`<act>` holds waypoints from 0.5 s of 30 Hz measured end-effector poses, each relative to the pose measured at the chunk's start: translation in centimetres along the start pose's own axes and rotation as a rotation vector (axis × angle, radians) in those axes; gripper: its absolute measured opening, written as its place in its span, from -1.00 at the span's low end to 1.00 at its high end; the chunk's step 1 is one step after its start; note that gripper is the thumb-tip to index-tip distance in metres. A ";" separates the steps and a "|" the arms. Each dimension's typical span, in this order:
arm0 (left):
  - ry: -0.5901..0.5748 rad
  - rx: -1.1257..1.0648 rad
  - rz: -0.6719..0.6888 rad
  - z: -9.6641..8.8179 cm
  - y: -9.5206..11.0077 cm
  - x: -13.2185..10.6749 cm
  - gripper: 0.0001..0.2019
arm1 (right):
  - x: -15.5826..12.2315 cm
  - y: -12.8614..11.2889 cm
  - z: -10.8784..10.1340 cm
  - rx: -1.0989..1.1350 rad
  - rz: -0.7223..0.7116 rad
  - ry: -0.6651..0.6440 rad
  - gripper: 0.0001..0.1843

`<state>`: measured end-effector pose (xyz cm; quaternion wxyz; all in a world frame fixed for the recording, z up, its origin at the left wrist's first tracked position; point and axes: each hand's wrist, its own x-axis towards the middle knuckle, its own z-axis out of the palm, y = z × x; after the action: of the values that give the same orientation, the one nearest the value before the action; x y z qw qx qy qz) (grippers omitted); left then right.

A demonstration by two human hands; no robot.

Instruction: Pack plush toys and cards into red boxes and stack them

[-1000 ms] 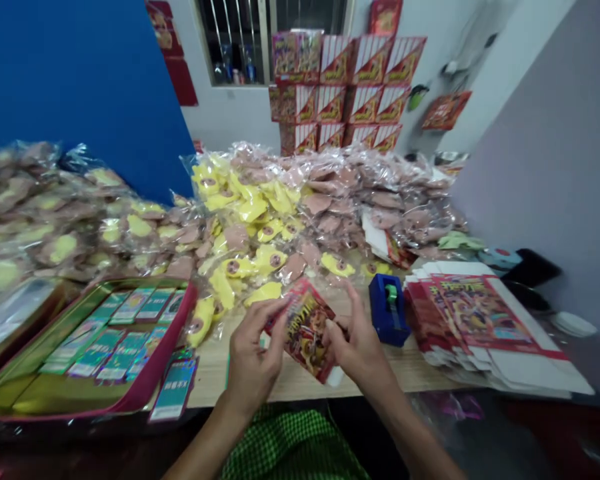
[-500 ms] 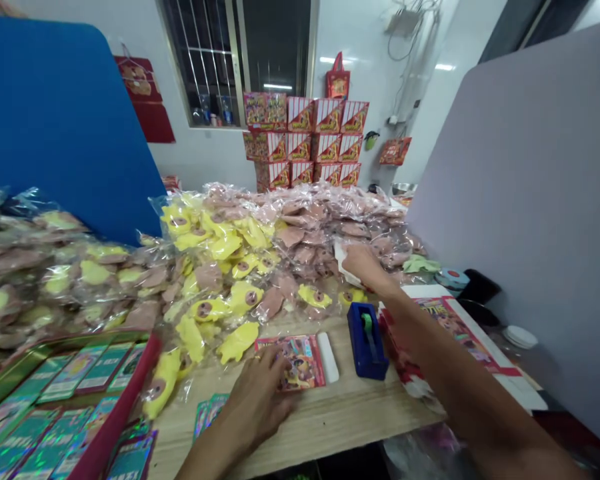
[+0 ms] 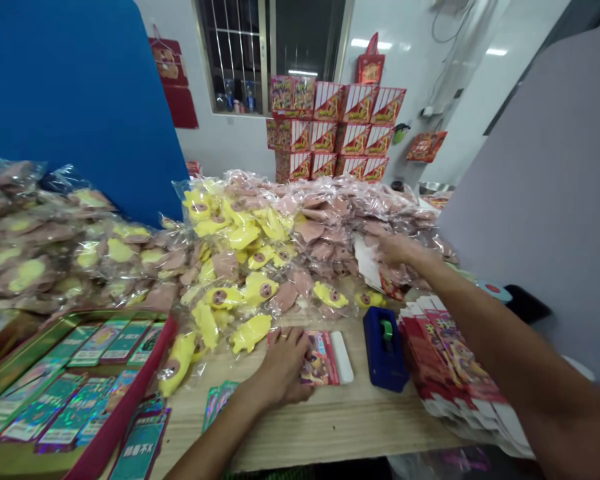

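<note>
Left fingers [image 3: 291, 339] spread flat, unclenched, pinning the red packet [image 3: 325, 359] to the table [image 3: 330, 427]; a second ago both hands held it up. Right hand [image 3: 405, 250] now stretched onto the pink bagged toys [image 3: 330, 230]; its grip, cannot tell.

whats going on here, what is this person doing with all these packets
A person sits at a pale wooden table piled with toys. The left hand lies flat on a small red printed flat carton beside a blue tape dispenser. The right hand reaches into the heap of clear-bagged pink toys; whether it holds anything is too blurred to tell. A stack of flat red-and-white cartons lies under that arm.
</note>
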<state>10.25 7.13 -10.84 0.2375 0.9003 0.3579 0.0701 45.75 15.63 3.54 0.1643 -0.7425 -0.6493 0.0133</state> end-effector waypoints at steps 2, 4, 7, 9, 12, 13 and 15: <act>0.083 -0.142 -0.010 -0.5 0.5 0.0 -0.13 | -1.2 -0.4 -2.2 -0.051 0.073 0.018 -0.84; 0.214 -0.431 -0.015 -1.3 1.7 0.2 0.08 | -3.1 -1.8 -3.8 -0.082 0.101 0.072 -0.81; 0.347 -1.067 -0.111 -2.5 4.5 1.2 0.16 | -7.1 -5.8 -3.9 0.237 0.086 0.136 -0.79; 0.370 -1.451 -0.178 -3.1 6.1 1.8 0.13 | -10.0 -8.6 -2.8 0.666 0.131 0.047 -0.63; 0.366 -1.729 -0.137 -3.8 6.8 1.4 -0.22 | -13.6 -10.9 -0.9 1.036 0.212 -0.169 -0.40; 0.369 -1.746 -0.112 -4.0 6.6 0.9 -0.34 | -14.5 -10.9 -0.5 1.104 0.225 -0.236 -0.38; 0.395 -1.722 -0.082 -4.5 5.6 -0.5 -0.49 | -15.9 -9.8 0.0 1.212 0.236 -0.340 -0.39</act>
<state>12.03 4.94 -4.20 0.7692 0.3670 0.2473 0.4610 33.83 1.27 3.03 0.4469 -0.5720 -0.4573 0.5138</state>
